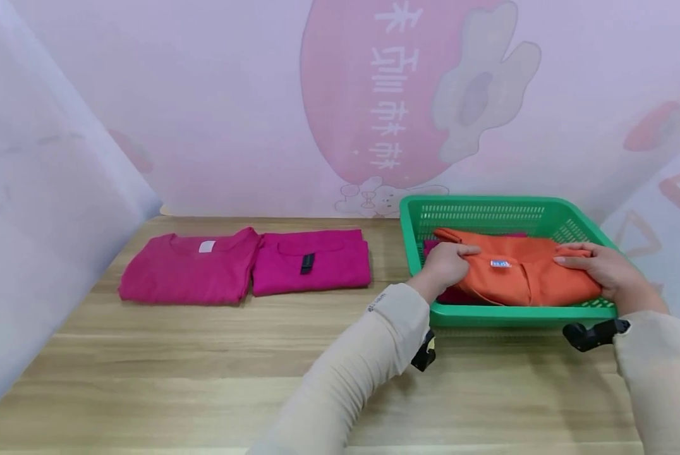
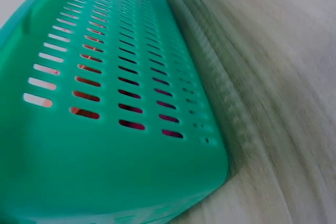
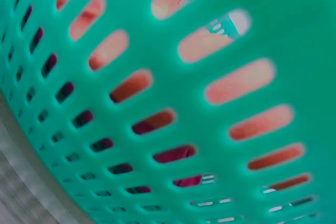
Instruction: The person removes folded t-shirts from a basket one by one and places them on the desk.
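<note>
A folded orange shirt (image 1: 505, 278) with a small white-and-blue neck label lies in a green plastic basket (image 1: 522, 314). My left hand (image 1: 445, 265) grips the shirt's left side, and my right hand (image 1: 607, 268) holds its right side, thumb on top. The fingers under the cloth are hidden. Magenta cloth (image 1: 454, 296) shows beneath the orange shirt. Both wrist views are filled mostly by the slotted wall of the basket (image 2: 115, 166), with orange and magenta cloth behind the slots; neither hand is clearly seen there.
Two folded magenta shirts lie side by side on the wooden table (image 1: 203, 373): one with a white label (image 1: 186, 272), one with a black label (image 1: 328, 265). A printed pink wall (image 1: 232, 114) stands behind the table. Black wrist-camera mounts hang below both sleeves.
</note>
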{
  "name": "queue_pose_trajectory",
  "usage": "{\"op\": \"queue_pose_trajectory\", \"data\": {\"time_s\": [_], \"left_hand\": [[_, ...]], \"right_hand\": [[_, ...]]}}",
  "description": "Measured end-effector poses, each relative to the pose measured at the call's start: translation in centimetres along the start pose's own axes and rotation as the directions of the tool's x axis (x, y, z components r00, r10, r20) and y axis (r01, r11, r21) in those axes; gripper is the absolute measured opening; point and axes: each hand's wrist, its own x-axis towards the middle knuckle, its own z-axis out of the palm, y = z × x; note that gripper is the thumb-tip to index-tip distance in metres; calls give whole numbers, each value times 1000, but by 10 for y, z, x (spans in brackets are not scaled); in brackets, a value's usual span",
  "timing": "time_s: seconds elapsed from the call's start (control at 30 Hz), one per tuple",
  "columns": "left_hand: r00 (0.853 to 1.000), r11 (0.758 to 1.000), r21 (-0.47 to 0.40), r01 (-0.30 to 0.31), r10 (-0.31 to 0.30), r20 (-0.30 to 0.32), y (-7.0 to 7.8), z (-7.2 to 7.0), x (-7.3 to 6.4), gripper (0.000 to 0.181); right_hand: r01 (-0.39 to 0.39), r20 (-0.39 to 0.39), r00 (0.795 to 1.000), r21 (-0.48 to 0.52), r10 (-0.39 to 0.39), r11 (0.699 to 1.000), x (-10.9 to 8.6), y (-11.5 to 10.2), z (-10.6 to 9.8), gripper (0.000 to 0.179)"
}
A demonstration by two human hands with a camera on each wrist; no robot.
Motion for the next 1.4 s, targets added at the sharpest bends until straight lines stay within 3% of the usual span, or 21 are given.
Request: {"op": "queue_pose_trajectory", "data": {"time_s": [0.17, 0.43, 0.63, 0.8, 0.93, 1.0, 1.1, 1.33, 1.4], "left_hand": [[1000, 998, -63, 19, -18, 10, 2, -3, -3, 39], [998, 996, -56, -66, 67, 13, 8, -21, -13, 36], [994, 990, -87, -108, 109, 8, 10, -41, -28, 36], [991, 986, -104, -130, 133, 14, 6, -56, -39, 36], [988, 975, -166, -150, 156, 19, 1, -67, -49, 36], [986, 969, -189, -158, 164, 20, -2, -72, -54, 37], [989, 967, -211, -142, 148, 14, -7, -81, -61, 38], [990, 964, -224, -142, 141, -18, -26, -102, -80, 39], [989, 961, -231, -150, 146, -33, -32, -107, -86, 39]], "right_hand": [[28, 9, 1000, 65, -29, 998, -4, -5, -1, 21], [89, -17, 996, 187, -87, 978, -18, -27, 0, 20], [115, -80, 992, 275, -97, 955, -30, -40, 13, 27], [183, -107, 982, 332, -156, 925, -40, -46, 30, 32], [221, -142, 973, 374, -179, 901, -45, -48, 42, 38], [225, -160, 972, 406, -174, 886, -42, -44, 44, 43], [239, -201, 965, 387, -171, 891, -26, -29, 47, 49], [290, -228, 951, 428, -209, 856, -30, -39, 86, 47], [318, -236, 943, 438, -234, 841, -11, -17, 87, 48]]}}
